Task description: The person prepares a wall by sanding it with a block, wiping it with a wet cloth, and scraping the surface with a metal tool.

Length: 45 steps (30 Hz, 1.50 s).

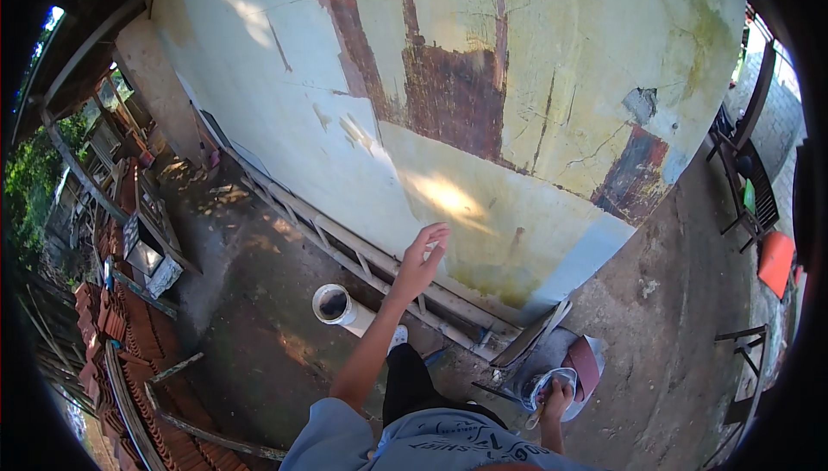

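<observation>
My left hand (423, 255) is raised in front of the weathered wall (345, 186), its fingers loosely bent and apart, with nothing in them. Whether its fingertips touch the wall is hard to tell. Low on the right, my right hand (556, 400) is closed beside the mouth of a clear plastic tub (533, 382). A thin pale handle (532, 422) sticks out below its fingers; the other end is hidden. Behind the tub lies a dark red sheet (584, 366). The wall's pale paint has peeled into brown patches (457, 96).
A white bucket (331, 304) with dark contents stands left of my feet. Pipes or rails (345, 251) run along the wall's base. Stacked roof tiles (129, 359) and bent poles lie at left. A bench (752, 182), an orange panel (775, 264) and a metal frame (743, 342) stand at right.
</observation>
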Each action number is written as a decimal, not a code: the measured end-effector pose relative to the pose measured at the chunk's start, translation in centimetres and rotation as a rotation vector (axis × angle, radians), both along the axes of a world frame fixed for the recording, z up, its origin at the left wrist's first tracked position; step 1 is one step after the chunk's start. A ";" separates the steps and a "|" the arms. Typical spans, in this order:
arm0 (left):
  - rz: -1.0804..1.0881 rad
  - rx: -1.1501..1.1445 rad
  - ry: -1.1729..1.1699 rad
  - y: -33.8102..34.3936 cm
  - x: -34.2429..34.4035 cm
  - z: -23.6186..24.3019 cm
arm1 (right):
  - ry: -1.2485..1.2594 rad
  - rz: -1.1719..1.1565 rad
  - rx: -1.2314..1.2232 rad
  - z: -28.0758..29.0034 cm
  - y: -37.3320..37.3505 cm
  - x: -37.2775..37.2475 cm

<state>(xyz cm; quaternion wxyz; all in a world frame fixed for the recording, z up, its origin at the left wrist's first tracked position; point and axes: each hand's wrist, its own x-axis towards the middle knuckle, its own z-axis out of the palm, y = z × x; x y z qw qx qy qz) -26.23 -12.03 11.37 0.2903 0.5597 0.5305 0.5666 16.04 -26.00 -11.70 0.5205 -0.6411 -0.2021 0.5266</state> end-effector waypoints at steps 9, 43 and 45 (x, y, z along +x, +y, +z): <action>-0.435 -0.030 0.059 1.4 -1.8 -1.4 | 0.163 0.312 0.469 21.1 13.3 -17.3; -0.604 0.210 -0.414 13.0 -0.5 20.1 | 0.056 -0.064 0.847 47.1 27.5 -35.6; -0.623 0.178 -0.418 13.1 -0.6 19.9 | 0.114 -0.065 0.885 46.8 27.7 -35.5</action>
